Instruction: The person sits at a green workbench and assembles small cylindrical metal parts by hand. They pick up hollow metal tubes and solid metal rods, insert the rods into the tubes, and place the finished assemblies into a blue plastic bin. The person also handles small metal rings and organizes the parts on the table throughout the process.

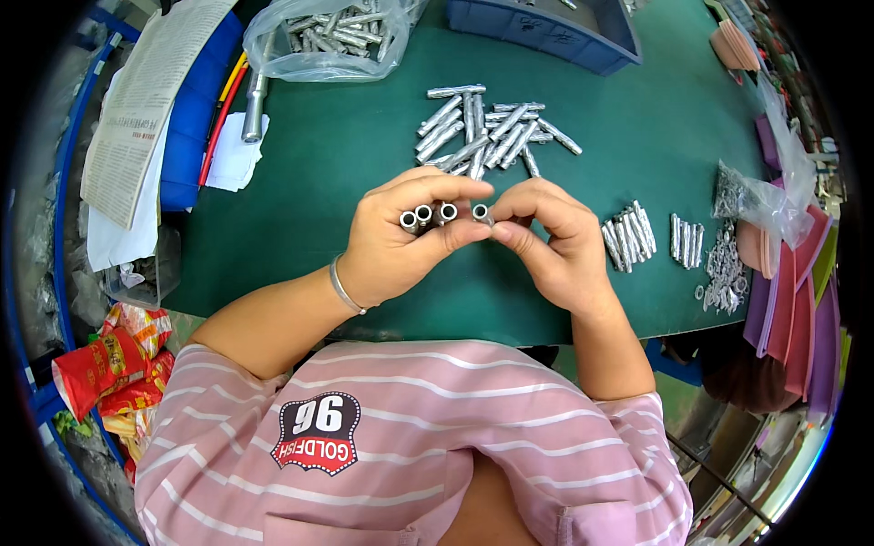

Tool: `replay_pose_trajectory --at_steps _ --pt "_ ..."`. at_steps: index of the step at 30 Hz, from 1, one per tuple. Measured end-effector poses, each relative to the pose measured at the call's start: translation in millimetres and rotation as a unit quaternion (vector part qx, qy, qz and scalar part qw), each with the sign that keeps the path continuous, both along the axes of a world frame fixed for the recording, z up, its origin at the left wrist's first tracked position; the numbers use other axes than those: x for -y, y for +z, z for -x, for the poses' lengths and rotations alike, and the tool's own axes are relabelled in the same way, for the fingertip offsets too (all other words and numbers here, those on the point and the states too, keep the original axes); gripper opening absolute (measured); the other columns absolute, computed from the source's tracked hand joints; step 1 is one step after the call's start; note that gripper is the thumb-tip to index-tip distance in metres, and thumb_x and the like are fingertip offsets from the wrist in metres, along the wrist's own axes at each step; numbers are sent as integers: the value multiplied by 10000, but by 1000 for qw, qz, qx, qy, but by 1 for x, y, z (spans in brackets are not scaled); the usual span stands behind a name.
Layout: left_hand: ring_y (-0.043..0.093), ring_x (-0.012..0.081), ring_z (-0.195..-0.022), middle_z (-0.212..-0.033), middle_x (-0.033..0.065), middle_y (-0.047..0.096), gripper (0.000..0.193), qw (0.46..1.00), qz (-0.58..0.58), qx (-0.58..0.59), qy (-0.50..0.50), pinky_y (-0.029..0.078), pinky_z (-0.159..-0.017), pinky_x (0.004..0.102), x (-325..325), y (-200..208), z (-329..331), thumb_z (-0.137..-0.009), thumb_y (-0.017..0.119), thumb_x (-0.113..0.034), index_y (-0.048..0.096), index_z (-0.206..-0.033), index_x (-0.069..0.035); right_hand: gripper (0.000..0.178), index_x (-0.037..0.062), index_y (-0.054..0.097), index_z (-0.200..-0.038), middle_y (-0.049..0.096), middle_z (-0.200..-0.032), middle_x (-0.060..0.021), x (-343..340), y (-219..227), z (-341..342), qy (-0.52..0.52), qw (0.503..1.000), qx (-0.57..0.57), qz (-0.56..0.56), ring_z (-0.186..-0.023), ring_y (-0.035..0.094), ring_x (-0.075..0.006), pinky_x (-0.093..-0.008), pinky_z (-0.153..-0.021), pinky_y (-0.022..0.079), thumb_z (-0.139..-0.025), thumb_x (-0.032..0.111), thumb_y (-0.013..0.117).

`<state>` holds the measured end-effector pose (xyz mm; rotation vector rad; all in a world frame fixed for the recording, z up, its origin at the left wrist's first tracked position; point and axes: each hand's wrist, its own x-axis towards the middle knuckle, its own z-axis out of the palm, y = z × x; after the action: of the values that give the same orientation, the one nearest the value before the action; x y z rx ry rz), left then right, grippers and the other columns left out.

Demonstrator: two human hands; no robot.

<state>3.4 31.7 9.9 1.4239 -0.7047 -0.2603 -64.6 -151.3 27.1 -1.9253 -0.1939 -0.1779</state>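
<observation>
Your pink striped shirt (391,364) is nearest, with both of your hands beyond it over the green surface (337,127). Your left hand (387,238) is curled around three metal sleeves (446,221), their open ends turned up toward you. Your right hand (560,241) has its grip closed in a pinch on a fourth sleeve (482,219), set slightly apart from the others; your left thumb tip is close by it, though whether it shares the hold is hard to tell.

To handle these well, cradle the three firmly without squeezing — round, smooth-looking metal probably rolls easily. Pinch the fourth near its rim and level the open ends, so that each one can be checked at a glance. Give some room to the loose pile (518,144) of silver pieces just beyond your fingers, and mind the neat row (628,238) near your right wrist — a careless brush could scatter either.
</observation>
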Motion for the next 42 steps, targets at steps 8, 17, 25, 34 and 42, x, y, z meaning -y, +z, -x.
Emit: replay_pose_trajectory --at_steps 8,17,25,34,42 --pt "547 31 -691 -813 1 647 168 991 -11 -135 -14 441 -602 180 -3 0 2 -831 693 -50 644 -985 -3 178 20 649 -877 627 -821 -81 -5 -7 -2 -27 996 81 38 -758 593 -202 -291 -651 473 -719 4 728" --pt "584 121 -720 -811 65 640 199 997 12 70 -16 460 -635 232 0 -5 0 -719 757 7 668 -895 -24 211 51 661 -856 624 -881 -85 -6 -19 -2 -44 991 117 37 -773 601 -220 -303 -647 487 -678 -38 730" --pt "543 104 -751 -874 70 589 186 1000 -6 12 8 431 -671 216 -8 -3 -2 -751 730 18 615 -897 2 207 34 675 -915 630 -902 -83 -3 -8 9 -22 991 113 -66 -803 607 -205 -291 -679 492 -723 -43 694" --pt "524 70 -710 -835 39 591 145 997 14 -67 28 420 -628 196 -4 -6 0 -766 725 25 631 -875 6 338 -48 501 -1210 625 -979 -141 61 9 36 -129 892 51 -430 -827 631 -192 -276 -654 517 -888 37 556" --pt "512 64 -699 -827 35 586 137 997 0 -68 23 410 -618 196 -4 -9 0 -778 722 10 627 -877 10 189 -24 605 -1023 634 -831 -152 105 8 62 -384 889 -67 241 -736 615 -218 -327 -664 490 -837 7 601"
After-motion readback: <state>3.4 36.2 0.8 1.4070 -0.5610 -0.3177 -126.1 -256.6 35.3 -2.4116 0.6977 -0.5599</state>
